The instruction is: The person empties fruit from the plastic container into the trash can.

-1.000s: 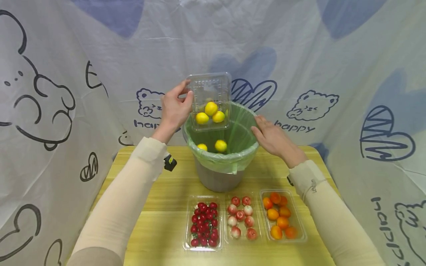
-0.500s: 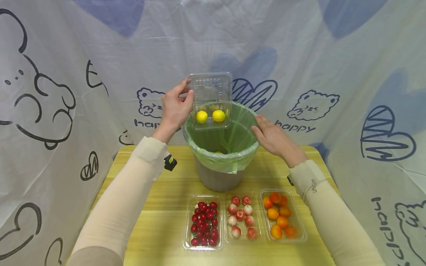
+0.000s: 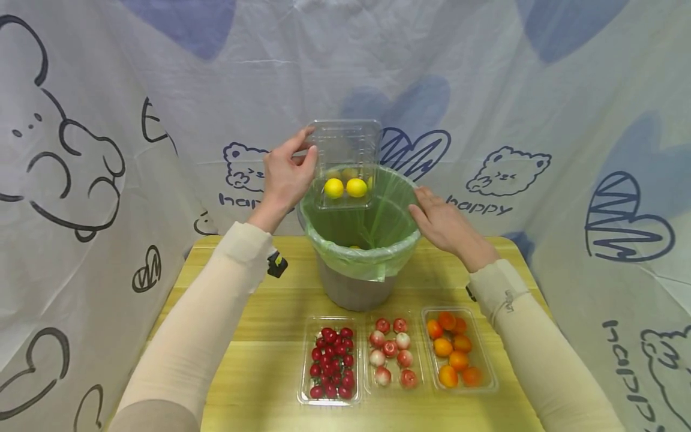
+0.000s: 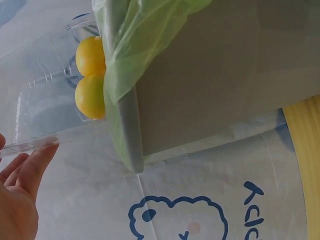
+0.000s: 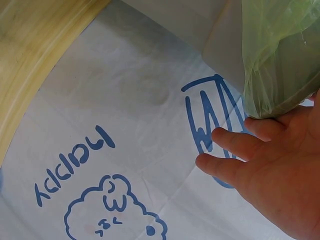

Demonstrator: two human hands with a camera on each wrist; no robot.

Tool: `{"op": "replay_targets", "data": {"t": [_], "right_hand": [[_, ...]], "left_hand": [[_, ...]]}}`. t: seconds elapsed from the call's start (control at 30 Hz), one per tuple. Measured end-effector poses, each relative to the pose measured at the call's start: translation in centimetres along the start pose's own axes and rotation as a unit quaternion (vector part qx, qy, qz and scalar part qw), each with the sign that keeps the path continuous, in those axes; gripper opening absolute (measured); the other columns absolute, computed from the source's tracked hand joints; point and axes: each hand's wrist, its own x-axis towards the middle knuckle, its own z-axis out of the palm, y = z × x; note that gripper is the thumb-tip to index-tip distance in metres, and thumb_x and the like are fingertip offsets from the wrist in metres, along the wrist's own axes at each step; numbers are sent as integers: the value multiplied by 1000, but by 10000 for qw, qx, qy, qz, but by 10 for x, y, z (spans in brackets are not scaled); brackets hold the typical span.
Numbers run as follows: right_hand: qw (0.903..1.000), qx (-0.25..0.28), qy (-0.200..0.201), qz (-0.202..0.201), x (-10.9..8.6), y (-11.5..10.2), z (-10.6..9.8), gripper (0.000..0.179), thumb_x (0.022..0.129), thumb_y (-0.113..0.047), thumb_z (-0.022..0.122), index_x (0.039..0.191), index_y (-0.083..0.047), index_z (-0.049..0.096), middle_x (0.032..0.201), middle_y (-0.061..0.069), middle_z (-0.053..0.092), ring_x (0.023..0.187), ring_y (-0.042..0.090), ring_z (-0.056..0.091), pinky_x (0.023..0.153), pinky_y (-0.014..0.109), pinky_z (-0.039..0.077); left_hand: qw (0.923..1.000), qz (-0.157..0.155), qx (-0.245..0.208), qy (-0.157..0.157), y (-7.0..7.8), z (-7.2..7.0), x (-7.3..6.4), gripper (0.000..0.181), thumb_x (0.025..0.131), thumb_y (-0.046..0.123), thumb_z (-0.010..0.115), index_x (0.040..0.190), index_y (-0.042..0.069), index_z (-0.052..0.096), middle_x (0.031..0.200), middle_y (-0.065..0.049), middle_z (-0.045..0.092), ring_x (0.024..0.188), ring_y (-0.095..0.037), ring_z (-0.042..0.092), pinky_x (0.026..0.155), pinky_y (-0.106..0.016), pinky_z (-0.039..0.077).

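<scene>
the left hand [image 3: 288, 174], just left of centre in the upper half of the frame, pinched the left edge of a clear container [image 3: 345, 141] between thumb and fingers. the container stood directly to the right of that hand, steeply tilted, its lower end over the mouth of the bin [image 3: 353, 289]. yellow fruits [image 3: 333, 188] lay at that lower end, two plainly visible, to the right of and slightly below the left hand. the right hand [image 3: 444, 223], right of centre, was apart from the container; its fingers were straight and spread, touching the bin's right rim at the green liner [image 3: 369, 262]. a sliver of yellow showed inside the bin. at lower centre, the table [image 3: 259, 366] carried three clear trays [image 3: 329, 402] holding, left to right, dark red fruits [image 3: 329, 361], pink-and-white fruits [image 3: 390, 348] and orange fruits [image 3: 459, 360].
</scene>
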Motion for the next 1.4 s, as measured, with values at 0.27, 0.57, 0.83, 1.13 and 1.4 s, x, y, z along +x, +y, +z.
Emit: {"op": "replay_targets", "data": {"t": [0.27, 0.57, 0.83, 1.13, 1.4], "right_hand": [[10000, -32, -14, 14, 0, -1, 0, 71, 114, -46, 21, 167, 1, 14, 175, 23, 12, 163, 42, 14, 135, 60, 13], [10000, -31, 11, -20, 0, -1, -1, 71, 114, -46, 22, 166, 2, 15, 175, 23, 13, 163, 42, 15, 135, 58, 14], [10000, -21, 2, -31, -1, -1, -1, 70, 114, -45, 22, 166, 2, 14, 175, 23, 13, 163, 42, 15, 135, 58, 14], [10000, 0, -29, -18, 0, -1, -1, 71, 114, -46, 21, 167, 1, 13, 175, 23, 11, 163, 42, 13, 135, 58, 13], [10000, -1, -45, 11, -1, -2, -1, 70, 114, -45, 21, 167, 1, 13, 175, 23, 11, 164, 41, 13, 136, 57, 13]], "left_hand": [[9995, 321, -42, 33, -1, 2, -1, 38, 102, 7, 64, 140, 5, 68, 118, -27, 76, 96, -36, 80, 66, -6, 56], [9990, 431, -64, 94, -2, 3, -1, 38, 102, 7, 64, 140, 6, 68, 118, -26, 76, 99, -35, 80, 81, -30, 68], [9975, 626, -232, 231, -4, 3, -2, 39, 101, 5, 66, 140, 9, 69, 114, -25, 77, 100, -37, 79, 70, -9, 60], [9948, 879, -350, 368, -5, 4, -2, 38, 99, 4, 67, 137, 7, 70, 117, -27, 76, 96, -38, 80, 67, -7, 59], [9952, 843, -359, 358, -3, 3, -2, 38, 100, 3, 66, 138, 7, 69, 117, -27, 76, 97, -39, 79, 71, -7, 60]]}}
